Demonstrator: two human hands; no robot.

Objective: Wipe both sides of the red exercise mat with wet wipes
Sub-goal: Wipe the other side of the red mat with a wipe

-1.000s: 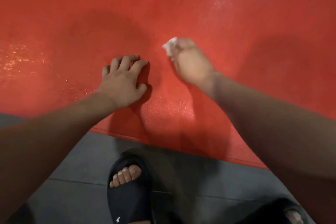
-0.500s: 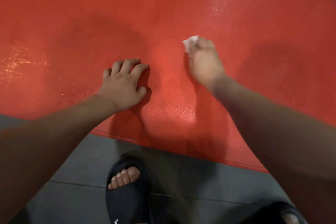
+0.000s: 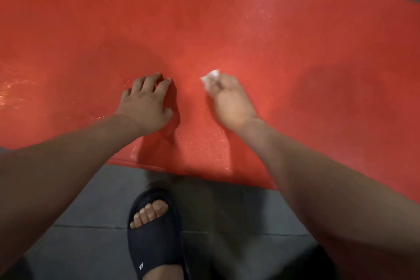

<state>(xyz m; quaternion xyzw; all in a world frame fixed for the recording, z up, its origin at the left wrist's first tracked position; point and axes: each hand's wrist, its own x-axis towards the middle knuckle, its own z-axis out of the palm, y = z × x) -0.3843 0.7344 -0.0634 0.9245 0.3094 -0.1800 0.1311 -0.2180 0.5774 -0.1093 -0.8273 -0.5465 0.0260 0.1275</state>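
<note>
Head view, red mat (image 3: 227, 18), grey floor (image 3: 91, 252)

I am looking down at floor level in what seems to be a home or a small gym room; I cannot tell which. A red exercise mat (image 3: 250, 29) lies flat on a dark grey floor (image 3: 79, 254). The floor's smooth slabs are divided by a thin straight joint line (image 3: 91, 226), like indoor tile. A bare foot (image 3: 150, 211) in a black slide sandal (image 3: 156, 245) stands on the floor near the mat's edge, casual indoor footwear. The light is dim, with soft shadows.
</note>
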